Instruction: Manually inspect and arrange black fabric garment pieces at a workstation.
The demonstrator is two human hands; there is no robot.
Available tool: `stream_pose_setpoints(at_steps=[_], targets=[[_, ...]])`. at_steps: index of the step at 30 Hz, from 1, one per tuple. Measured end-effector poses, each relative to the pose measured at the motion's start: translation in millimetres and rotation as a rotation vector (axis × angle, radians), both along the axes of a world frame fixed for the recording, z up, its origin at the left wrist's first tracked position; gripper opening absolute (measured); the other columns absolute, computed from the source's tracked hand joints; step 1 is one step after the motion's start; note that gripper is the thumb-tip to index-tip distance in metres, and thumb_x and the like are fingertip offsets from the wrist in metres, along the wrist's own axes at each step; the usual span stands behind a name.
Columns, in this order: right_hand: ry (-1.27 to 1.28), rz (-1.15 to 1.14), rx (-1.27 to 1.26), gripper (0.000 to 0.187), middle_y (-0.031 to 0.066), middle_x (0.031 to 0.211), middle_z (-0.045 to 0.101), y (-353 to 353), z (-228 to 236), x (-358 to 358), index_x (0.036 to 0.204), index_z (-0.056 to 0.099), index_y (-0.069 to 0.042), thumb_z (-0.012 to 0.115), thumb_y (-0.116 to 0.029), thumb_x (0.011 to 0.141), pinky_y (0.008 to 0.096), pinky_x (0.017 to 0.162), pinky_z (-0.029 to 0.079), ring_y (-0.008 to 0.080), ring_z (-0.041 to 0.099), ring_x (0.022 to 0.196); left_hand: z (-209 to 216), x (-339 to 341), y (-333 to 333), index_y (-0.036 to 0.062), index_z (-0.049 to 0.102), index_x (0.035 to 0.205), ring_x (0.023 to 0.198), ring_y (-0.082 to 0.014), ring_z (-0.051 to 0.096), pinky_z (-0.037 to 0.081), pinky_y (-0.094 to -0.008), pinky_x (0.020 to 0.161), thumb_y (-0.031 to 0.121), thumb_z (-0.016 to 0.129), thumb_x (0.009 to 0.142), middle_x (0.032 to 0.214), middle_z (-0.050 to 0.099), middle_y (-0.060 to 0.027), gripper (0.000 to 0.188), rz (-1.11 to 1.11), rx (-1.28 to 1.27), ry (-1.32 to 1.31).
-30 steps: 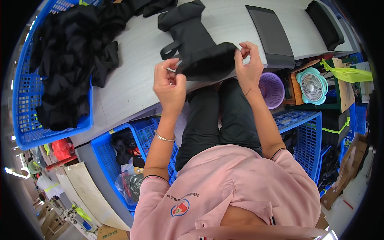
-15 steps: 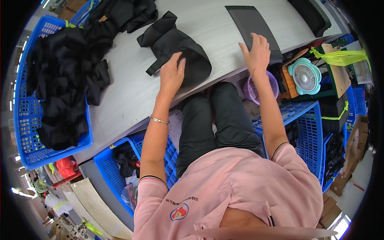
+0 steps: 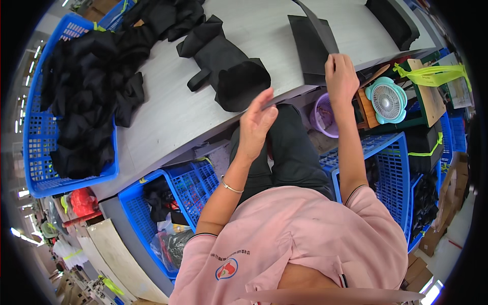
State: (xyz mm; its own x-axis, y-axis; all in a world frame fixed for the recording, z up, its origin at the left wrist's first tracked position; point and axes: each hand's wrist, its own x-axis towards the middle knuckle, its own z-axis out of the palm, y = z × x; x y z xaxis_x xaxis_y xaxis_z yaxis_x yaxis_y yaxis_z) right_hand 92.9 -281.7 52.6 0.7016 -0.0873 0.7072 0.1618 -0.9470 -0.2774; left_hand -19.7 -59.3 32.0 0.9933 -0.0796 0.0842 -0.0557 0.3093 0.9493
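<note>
My right hand (image 3: 341, 79) pinches the near corner of a thin dark rectangular sheet (image 3: 322, 29), which is lifted and seen nearly edge-on. Beneath it, a matching black sheet (image 3: 309, 53) lies flat near the table's edge; whether more are stacked there I cannot tell. My left hand (image 3: 258, 122) hovers over my lap by the table's front edge, fingers stretched out and holding nothing. Just beyond it rests a black fabric piece (image 3: 218, 56), apparently a sewn pouch or bag, with a rounded near end and a strap-like loop at its left side.
A blue crate (image 3: 114, 152) heaped with black fabric pieces (image 3: 84, 91) stands left on the grey table (image 3: 147, 122). Black curved material (image 3: 391, 23) lies far right. Below are more blue crates (image 3: 190, 188), a purple basket (image 3: 333, 129) and a turquoise fan (image 3: 389, 99).
My left hand has left the black fabric piece and moved right, toward me. My right hand has closed on a dark sheet and raised it off the one below.
</note>
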Motion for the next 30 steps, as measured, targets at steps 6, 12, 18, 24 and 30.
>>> stream_pose_setpoints(at_steps=[6, 12, 18, 24, 30], targets=[[0.145, 0.571, 0.18, 0.004, 0.0169, 0.125, 0.063, 50.9, 21.6, -141.8, 0.09, 0.06, -0.002, 0.062, -0.004, 0.088, 0.0401, 0.089, 0.05, 0.035, 0.063, 0.103, -26.5, -13.5, -14.9, 0.0035, 0.03, 0.151, 0.141, -0.0286, 0.036, 0.025, -0.0447, 0.118, 0.064, 0.057, 0.089, 0.15, 0.04, -0.0125, 0.09, -0.159, -0.379, 0.218], [0.869, 0.943, 0.855, 0.008, 0.0162, 0.126, 0.063, 44.0, 13.0, -198.0, 0.098, 0.054, 0.0, 0.054, -0.008, 0.095, 0.03, 0.084, 0.049, 0.0196, 0.063, 0.095, -17.9, -36.7, -0.7, 0.0039, 0.043, 0.141, 0.13, -0.029, 0.05, 0.046, -0.0447, 0.105, 0.05, 0.077, 0.081, 0.139, 0.052, -0.0112, 0.083, -0.308, -0.701, 0.181], [0.85, 0.715, 0.719, 0.008, 0.01, 0.092, 0.062, 48.5, 4.8, -207.2, 0.092, 0.058, 0.0, 0.059, -0.009, 0.093, 0.0271, 0.067, 0.047, 0.014, 0.056, 0.072, -0.9, -59.0, 16.1, -0.0007, 0.053, 0.129, 0.107, -0.0322, 0.066, 0.057, -0.0451, 0.091, 0.012, 0.072, 0.084, 0.12, 0.064, -0.0183, 0.05, -0.041, -0.671, 0.378], [0.487, 0.563, 0.461, 0.032, 0.0124, 0.097, 0.064, 76.3, 10.5, -205.8, 0.122, 0.057, 0.0, 0.062, -0.014, 0.094, 0.0275, 0.078, 0.049, 0.0141, 0.06, 0.085, 7.6, -64.9, 20.9, -0.0016, 0.06, 0.117, 0.099, -0.0285, 0.069, 0.06, -0.0443, 0.083, 0.004, 0.071, 0.083, 0.112, 0.067, -0.0165, 0.036, 0.043, -0.559, 0.395], [0.908, 0.731, 1.02, 0.045, 0.0101, 0.124, 0.064, 61.4, -17.4, -191.6, 0.139, 0.048, 0.002, 0.058, -0.015, 0.098, 0.025, 0.095, 0.044, 0.0101, 0.057, 0.11, -4.4, -46.9, 20.9, -0.0071, 0.061, 0.121, 0.136, -0.0354, 0.032, 0.027, -0.0434, 0.111, 0.038, 0.055, 0.098, 0.151, 0.035, -0.0228, 0.051, 0.513, 0.471, -0.092]])
